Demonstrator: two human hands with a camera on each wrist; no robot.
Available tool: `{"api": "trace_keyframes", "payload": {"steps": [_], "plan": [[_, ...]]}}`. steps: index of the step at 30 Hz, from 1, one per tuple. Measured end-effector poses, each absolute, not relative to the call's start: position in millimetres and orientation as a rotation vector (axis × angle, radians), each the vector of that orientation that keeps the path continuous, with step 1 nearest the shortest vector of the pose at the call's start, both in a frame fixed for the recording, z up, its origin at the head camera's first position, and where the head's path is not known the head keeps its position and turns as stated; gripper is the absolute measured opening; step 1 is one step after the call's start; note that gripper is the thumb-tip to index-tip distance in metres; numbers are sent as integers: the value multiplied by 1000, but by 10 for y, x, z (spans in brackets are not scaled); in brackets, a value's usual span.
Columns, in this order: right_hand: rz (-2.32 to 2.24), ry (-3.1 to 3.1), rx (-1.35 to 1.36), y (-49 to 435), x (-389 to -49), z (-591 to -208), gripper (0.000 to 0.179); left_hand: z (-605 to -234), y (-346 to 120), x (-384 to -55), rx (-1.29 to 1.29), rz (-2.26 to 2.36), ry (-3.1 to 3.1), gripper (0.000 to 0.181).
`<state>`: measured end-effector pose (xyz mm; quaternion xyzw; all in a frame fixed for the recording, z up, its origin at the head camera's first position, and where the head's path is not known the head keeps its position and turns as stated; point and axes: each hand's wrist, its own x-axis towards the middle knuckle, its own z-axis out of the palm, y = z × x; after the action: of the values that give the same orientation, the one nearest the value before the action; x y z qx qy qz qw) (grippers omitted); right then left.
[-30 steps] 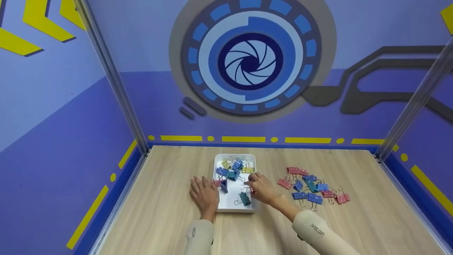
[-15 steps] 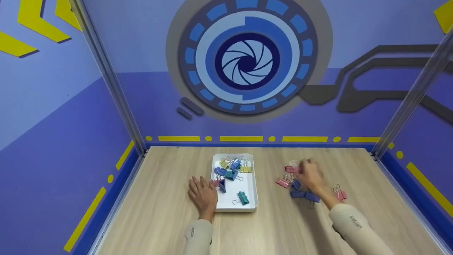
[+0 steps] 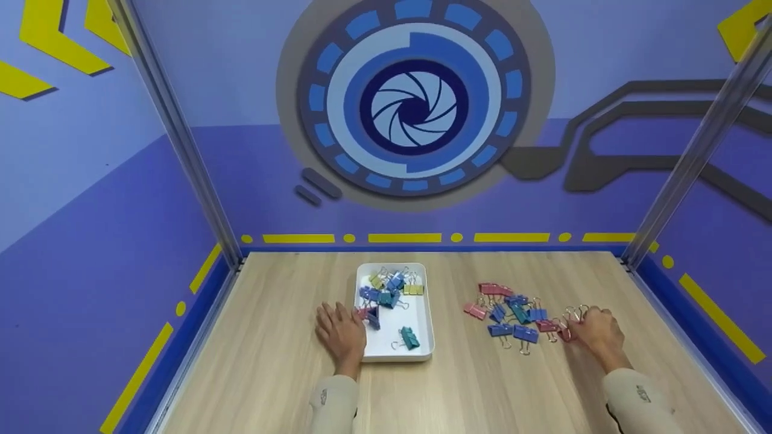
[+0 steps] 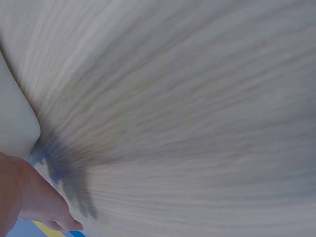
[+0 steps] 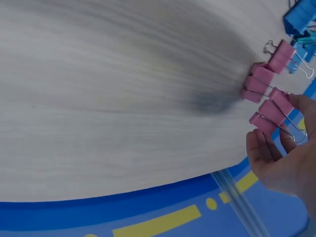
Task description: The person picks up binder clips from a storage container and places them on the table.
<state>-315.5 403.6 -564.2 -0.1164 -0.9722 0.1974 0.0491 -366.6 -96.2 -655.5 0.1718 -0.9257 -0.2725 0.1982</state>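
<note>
My left hand (image 3: pixel 342 334) lies flat with straight fingers along the left side of a white tray (image 3: pixel 415 317). Inside the tray are several binder clips: a yellow one (image 3: pixel 414 290), blue ones and a green one (image 3: pixel 409 338) lying apart near the front. At the right end of a loose pile, my right hand (image 3: pixel 601 336) pinches a pink binder clip (image 5: pixel 270 114) between thumb and fingers, as the right wrist view shows. Another pink binder clip (image 5: pixel 258 83) sits right beside the pinched one. In the left wrist view only part of the left hand (image 4: pixel 39 202) shows.
The pile on the wooden table (image 3: pixel 289 398) also holds blue binder clips (image 3: pixel 525 334), a green one (image 3: pixel 519 313) and pink ones at its left (image 3: pixel 475 311). Purple panels (image 3: pixel 241 181) stand behind and at both sides, with metal posts at the back corners.
My right hand has left the tray, passed over the pile, and come to its right end, where it now pinches a pink binder clip. The left hand stays beside the tray.
</note>
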Motion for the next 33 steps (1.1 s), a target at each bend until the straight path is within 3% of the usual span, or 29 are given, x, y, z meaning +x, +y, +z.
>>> {"api": "trace_keyframes", "payload": {"steps": [15, 25, 33], "plan": [[719, -3032, -515, 3994, -3159, -5797, 30, -6602, -958, -3674, 473, -756, -2590, 56], [664, -2972, -531, 3970, -3121, -5820, 66, -6566, -955, -3689, 509, -744, -2619, 56], [736, -3059, -573, 3946, -3136, -5855, 51, -6584, -963, -3688, 491, -752, -2595, 56]]}}
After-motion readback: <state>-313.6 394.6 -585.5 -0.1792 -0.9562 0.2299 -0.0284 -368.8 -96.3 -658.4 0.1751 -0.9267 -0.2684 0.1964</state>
